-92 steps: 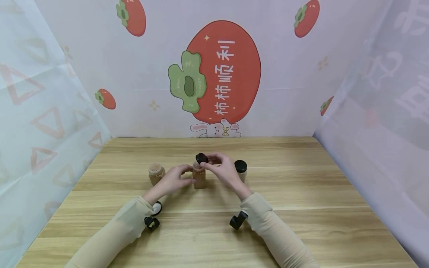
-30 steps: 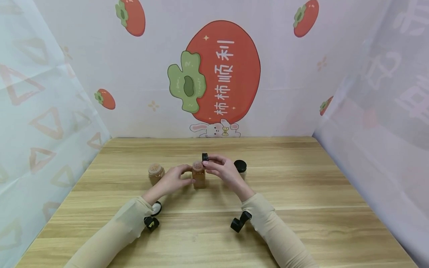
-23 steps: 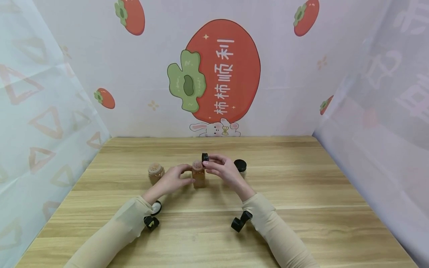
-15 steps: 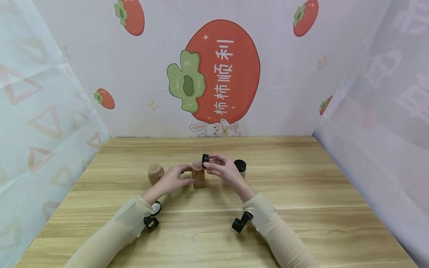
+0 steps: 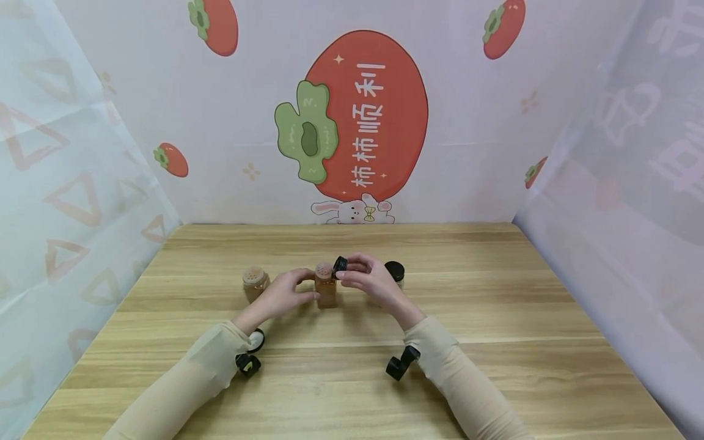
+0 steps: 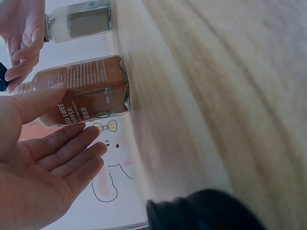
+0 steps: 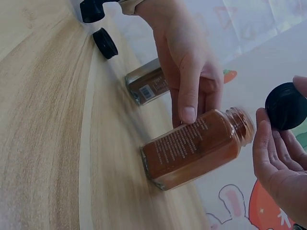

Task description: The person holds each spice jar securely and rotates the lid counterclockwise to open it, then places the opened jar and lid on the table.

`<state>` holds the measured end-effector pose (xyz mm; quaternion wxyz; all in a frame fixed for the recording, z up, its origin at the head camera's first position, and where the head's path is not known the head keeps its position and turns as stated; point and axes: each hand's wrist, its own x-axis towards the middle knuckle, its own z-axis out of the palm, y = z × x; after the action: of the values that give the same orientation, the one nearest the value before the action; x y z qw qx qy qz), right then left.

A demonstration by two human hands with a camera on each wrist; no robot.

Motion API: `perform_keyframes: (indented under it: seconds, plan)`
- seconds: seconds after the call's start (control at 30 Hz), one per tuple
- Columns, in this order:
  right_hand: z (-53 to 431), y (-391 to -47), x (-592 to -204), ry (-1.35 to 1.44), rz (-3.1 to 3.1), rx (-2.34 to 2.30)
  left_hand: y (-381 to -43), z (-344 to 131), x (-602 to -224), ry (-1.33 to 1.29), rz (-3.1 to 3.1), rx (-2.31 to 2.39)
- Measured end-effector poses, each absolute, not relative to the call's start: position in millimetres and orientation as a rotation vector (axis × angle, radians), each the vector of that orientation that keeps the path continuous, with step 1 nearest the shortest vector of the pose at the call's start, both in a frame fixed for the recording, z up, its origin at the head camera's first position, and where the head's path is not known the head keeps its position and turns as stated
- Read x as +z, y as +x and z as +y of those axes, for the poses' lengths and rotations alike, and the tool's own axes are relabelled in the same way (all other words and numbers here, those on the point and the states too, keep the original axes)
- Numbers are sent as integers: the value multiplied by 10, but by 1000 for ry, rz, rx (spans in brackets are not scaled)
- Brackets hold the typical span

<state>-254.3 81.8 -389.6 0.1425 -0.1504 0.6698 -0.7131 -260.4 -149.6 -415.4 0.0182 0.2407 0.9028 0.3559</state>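
A glass spice jar [image 5: 326, 294] of red-brown powder stands upright mid-table, its perforated shaker top bare. My left hand [image 5: 287, 294] holds it at the side, the thumb [image 6: 41, 103] on one face and the fingers reaching round the other side. Printed lettering shows on the glass in the left wrist view. Just right of the shaker top, my right hand [image 5: 371, 280] pinches a black screw cap [image 5: 340, 266] between thumb and fingers. The cap is tilted, with its round face showing in the right wrist view.
A second uncapped spice jar [image 5: 255, 284] stands left of my left hand. Behind my right hand is a third jar [image 6: 81, 21] with its black cap [image 5: 394, 271] on. Another black cap [image 7: 105, 43] lies on the table [image 5: 330, 391] near my left wrist.
My right hand has moved the cap from over the jar's top to its right side and lower, turning it on edge and then tilting it. The left hand and jar stay in place.
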Motion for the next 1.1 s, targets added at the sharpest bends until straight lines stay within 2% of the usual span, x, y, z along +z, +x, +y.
perform_keyframes:
  seconds: [0.6,1.1]
  plan:
    - [886,-2506,-3983,-624,2065,-1911,-2602,-1500,-4168,750,2802,1110]
    - [926,-2479,-4055,-636,2056,-1773,-2608,-1503,-4164,752,2803,1100]
